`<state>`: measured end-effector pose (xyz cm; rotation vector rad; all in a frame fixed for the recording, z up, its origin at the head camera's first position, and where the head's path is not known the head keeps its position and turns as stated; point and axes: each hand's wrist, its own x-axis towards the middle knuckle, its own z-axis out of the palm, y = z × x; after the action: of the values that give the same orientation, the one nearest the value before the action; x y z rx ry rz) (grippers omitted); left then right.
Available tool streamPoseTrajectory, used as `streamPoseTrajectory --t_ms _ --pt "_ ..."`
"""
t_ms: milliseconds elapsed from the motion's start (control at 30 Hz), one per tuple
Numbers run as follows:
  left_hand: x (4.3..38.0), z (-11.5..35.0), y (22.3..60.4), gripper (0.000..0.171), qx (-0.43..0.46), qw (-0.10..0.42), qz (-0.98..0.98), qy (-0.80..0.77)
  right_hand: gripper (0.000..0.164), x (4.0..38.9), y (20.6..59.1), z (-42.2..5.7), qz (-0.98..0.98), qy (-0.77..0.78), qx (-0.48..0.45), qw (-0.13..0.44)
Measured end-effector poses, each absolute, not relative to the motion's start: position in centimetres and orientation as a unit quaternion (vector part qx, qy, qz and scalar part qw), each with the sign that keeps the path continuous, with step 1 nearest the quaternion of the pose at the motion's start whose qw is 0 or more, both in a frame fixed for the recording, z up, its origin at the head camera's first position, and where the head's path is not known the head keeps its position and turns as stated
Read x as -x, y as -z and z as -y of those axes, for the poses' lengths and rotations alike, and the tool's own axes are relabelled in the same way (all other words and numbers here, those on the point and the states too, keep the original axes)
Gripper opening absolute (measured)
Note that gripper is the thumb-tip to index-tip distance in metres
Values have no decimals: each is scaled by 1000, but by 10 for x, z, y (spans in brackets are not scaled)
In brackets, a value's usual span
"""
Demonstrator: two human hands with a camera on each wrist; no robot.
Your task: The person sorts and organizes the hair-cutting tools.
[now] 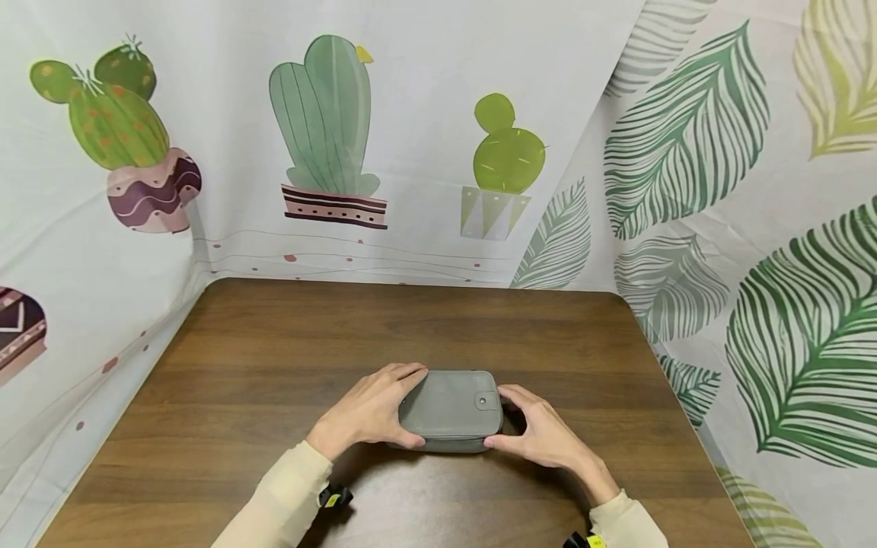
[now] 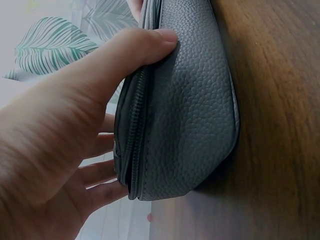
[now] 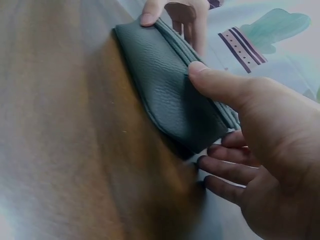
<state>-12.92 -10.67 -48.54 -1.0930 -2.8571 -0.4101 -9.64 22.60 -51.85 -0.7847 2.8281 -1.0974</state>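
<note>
A grey-green leather zip case (image 1: 450, 403) lies on the wooden table between both hands, its flat lid facing up. A tab with a round metal snap (image 1: 483, 401) sits near the lid's right end. My left hand (image 1: 375, 405) grips the case's left end, thumb on the front side and fingers at the far edge. At the opposite end my right hand (image 1: 544, 432) holds it, thumb at the near corner and fingers curving round the right side. In the left wrist view the zipper (image 2: 137, 115) runs closed along the pebbled side wall.
The brown wooden table (image 1: 411, 327) has rounded far corners. Behind it hangs a white cloth (image 1: 425, 152) printed with cacti, and a leaf-print cloth (image 1: 685, 167) covers the right side. Black straps with yellow labels show at both wrists.
</note>
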Motion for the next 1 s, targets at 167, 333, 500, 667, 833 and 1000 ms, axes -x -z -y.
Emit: streamPoseTrajectory --t_ms 167,333,500,667,833,1000 --pt "129 106 486 115 356 26 925 131 78 100 511 -237 -893 368 259 21" --pt "129 107 486 115 356 21 925 132 58 111 508 -247 -883 393 257 9" --pt "128 108 485 115 354 15 926 134 41 125 509 -247 -877 405 260 -12" --pt "128 108 484 115 353 11 926 136 31 138 510 -243 -865 419 275 -17" --pt "129 108 486 115 353 13 925 136 28 152 510 -236 -842 455 292 -3" --pt "128 109 486 115 352 11 926 138 30 165 509 -228 -827 466 314 25"
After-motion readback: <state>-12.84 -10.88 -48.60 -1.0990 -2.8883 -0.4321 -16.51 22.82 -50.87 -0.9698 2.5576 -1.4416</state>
